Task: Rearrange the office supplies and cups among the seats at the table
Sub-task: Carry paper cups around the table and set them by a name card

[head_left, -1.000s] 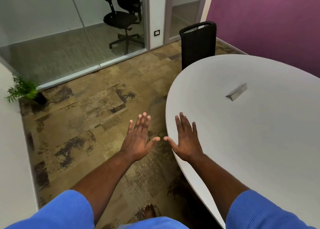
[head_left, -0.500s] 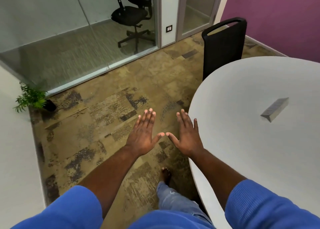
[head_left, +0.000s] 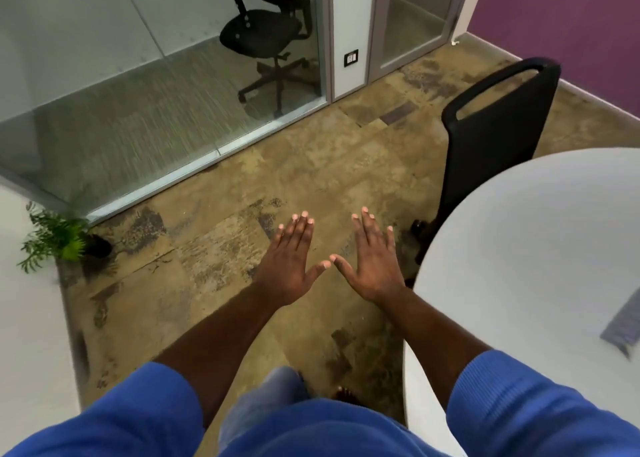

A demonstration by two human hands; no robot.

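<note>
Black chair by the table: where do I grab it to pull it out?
Take the black chair by the top bar of its backrest, fingers hooked through the slot beneath. Come from behind, on the open floor side: the table covers its front.

Mottled brown and tan carpet [head_left: 311, 165] covers the floor. Along the back runs a glass wall [head_left: 104, 75], with a black swivel chair [head_left: 266, 30] behind it. To its right a white post [head_left: 346, 23] carries a switch plate [head_left: 350, 58], then comes a glass door [head_left: 408, 16]. A purple wall [head_left: 571, 16] stands at far right. A black chair [head_left: 498, 117] stands at the rounded edge of a white table [head_left: 536, 248]. At left, a small green plant [head_left: 59, 238] sits beside a white surface [head_left: 27, 318].
</note>
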